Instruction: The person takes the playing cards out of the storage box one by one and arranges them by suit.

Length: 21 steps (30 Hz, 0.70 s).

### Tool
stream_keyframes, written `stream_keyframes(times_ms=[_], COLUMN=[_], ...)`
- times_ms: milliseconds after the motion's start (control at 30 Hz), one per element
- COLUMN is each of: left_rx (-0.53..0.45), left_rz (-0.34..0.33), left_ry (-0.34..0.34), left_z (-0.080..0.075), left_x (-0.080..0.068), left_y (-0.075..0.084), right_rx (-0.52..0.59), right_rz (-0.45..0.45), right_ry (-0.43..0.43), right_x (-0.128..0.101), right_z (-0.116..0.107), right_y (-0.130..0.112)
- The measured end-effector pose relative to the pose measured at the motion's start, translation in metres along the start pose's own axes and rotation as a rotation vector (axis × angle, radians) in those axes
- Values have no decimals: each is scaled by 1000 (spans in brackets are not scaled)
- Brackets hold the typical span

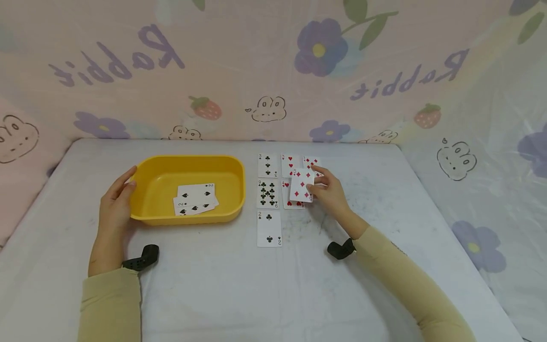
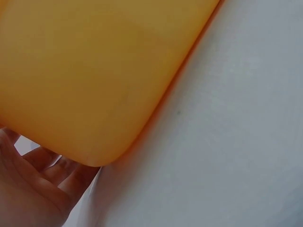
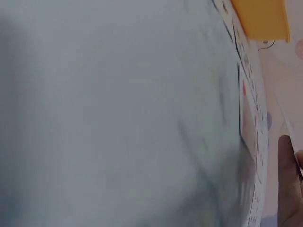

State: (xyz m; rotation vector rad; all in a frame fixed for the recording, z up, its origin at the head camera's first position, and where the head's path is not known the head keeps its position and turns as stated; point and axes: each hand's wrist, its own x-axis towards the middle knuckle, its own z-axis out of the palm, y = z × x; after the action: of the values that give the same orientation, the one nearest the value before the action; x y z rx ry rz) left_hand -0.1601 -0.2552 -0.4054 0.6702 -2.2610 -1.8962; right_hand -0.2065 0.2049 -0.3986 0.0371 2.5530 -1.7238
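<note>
On the worktop [image 1: 273, 285], the two of clubs [image 1: 269, 228] lies nearest. The right hand [image 1: 329, 190] pinches the five of diamonds [image 1: 301, 185] above the laid-out rows. The left hand [image 1: 116, 202] rests flat-fingered against the yellow tub [image 1: 231, 164], steadying it; spade cards [image 1: 195, 198] lie inside.

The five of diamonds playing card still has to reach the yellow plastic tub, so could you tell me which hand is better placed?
Probably the right hand: it already pinches the five of diamonds playing card, while the left hand rests against the yellow plastic tub.
</note>
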Motion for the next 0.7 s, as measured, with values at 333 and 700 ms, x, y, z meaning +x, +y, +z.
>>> stream_keyframes(times_ms=[333, 700], left_rx=[10, -12], left_rz=[-2, -27], left_ry=[0, -6], left_z=[0, 0], left_x=[0, 0], left_y=[0, 0], right_rx=[-171, -386], right_rz=[75, 46], right_ry=[-21, 13], right_x=[-5, -6], right_z=[-24, -33], right_y=[16, 25])
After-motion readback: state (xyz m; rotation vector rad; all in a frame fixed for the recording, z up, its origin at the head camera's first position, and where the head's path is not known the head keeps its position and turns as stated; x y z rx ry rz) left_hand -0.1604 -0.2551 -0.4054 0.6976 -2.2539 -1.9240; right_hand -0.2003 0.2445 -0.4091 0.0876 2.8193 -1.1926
